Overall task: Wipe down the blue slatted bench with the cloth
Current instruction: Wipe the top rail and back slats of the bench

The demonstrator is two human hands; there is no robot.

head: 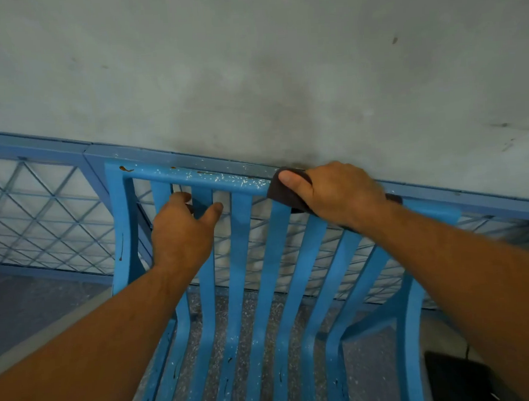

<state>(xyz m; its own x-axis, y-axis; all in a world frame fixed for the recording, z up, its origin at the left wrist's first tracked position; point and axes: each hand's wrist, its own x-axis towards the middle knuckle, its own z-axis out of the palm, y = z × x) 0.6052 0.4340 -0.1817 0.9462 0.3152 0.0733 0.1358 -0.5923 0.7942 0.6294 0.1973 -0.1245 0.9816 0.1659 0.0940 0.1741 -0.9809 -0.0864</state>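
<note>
My right hand (334, 193) is curled over the top rail (193, 176) of the bench (246, 279), pinning the dark cloth (280, 194) under thumb and fingers, so I judge I'm mid-wipe on the backrest's top edge; my left hand (181, 233), lower to its left, grips a slat (206, 266) to steady. Next I'd drag the cloth left, pressing over the white specks (243, 181) and the orange stains (126, 169) beyond. No container shows, only a dark shape (460, 377) below my right forearm that I can't identify
</note>
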